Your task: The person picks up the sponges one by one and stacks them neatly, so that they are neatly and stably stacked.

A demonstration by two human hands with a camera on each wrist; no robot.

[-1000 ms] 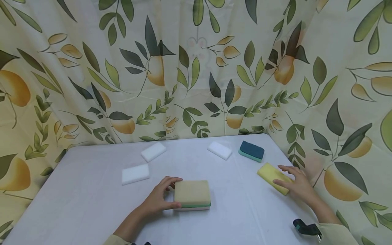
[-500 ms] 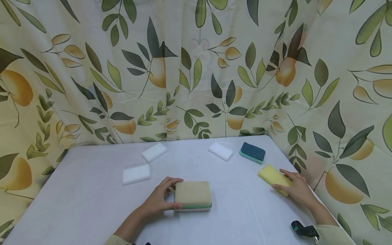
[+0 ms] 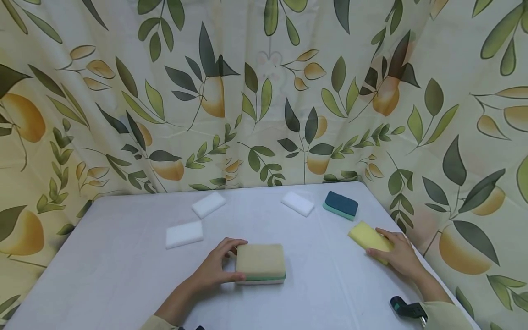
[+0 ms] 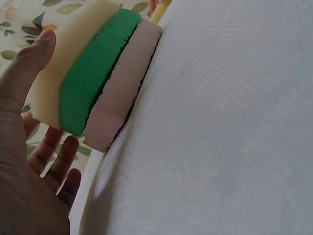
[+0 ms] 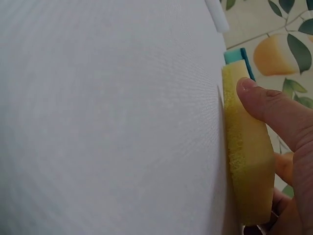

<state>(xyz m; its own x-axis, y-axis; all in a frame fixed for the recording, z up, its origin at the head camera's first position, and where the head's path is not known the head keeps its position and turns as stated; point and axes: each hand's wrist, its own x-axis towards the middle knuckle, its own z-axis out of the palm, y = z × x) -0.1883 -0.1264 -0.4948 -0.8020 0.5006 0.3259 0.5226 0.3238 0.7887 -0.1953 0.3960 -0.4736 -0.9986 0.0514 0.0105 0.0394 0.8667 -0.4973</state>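
Note:
A stack of sponges sits at the table's front middle: a beige sponge [image 3: 261, 261] on top, a green sponge [image 4: 98, 73] in the middle and a pinkish one [image 4: 122, 85] at the bottom. My left hand [image 3: 216, 263] holds the stack's left end, thumb at the front by the beige sponge and fingers at the back. To the right, a yellow sponge [image 3: 369, 240] lies slanted on the table. My right hand [image 3: 400, 256] grips its near end, thumb [image 5: 252, 90] on one long side and fingers on the other, partly hidden behind it.
A dark blue and teal scouring sponge [image 3: 340, 205] lies beyond the yellow one. White sponge blocks lie at the back: one [image 3: 298, 204] right of centre, two [image 3: 208, 204] to the left. A patterned curtain [image 3: 264, 114] hangs behind the white-covered table [image 3: 103, 275].
My right hand has come down over the yellow sponge and its thumb and fingers have closed on it. My left hand stays at the stack.

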